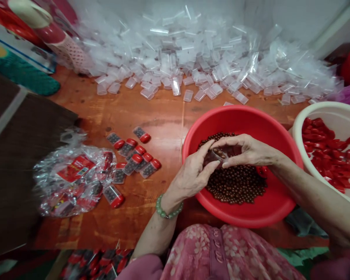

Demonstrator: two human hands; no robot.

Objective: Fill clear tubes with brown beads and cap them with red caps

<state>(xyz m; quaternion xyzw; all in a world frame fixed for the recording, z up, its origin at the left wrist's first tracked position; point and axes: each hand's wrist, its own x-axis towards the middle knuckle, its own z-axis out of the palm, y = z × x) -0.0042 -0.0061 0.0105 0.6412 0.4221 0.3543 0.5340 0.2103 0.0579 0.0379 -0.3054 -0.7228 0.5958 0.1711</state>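
Over the red basin (pixel 268 212), my left hand (pixel 192 175) and my right hand (pixel 245 149) meet, both pinched on a small clear plastic vial (pixel 217 154) with a few brown beads in it. Beneath them lies a heap of small dark brown beads (pixel 236 186) in the basin. A green bead bracelet circles my left wrist. Several filled vials with red caps (pixel 137 157) lie on the wooden table to the left.
A big heap of empty clear vials (pixel 192 58) runs along the back wall. At right a white basin (pixel 321 112) holds red caps (pixel 329 151). A clear bag of filled vials (pixel 72 179) lies at left beside a dark board (pixel 17 155).
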